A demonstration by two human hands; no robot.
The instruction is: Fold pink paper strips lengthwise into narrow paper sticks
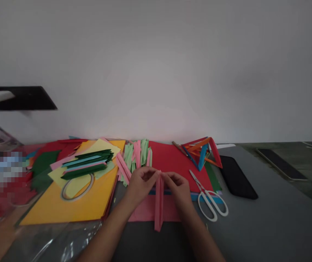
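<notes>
Both my hands meet at the far end of a folded pink paper strip [159, 207], which runs toward me over the sheets below. My left hand [144, 182] pinches the strip's far end between thumb and fingers. From the other side, my right hand [177, 185] pinches the same end. Pink and red paper sheets [169, 156] lie under and behind the hands. White-handled scissors [209, 200] rest just right of my right hand, their blades pointing away. Pale green and pink folded strips [134, 156] lie beyond my left hand.
At left, a roll of tape [63, 193] and dark green strips [90, 165] lie on a yellow paper stack [43, 211]. A coloured paper-strip frame [202, 153] stands behind the scissors. A black case [236, 178] lies right. Clear plastic [60, 240] is front left.
</notes>
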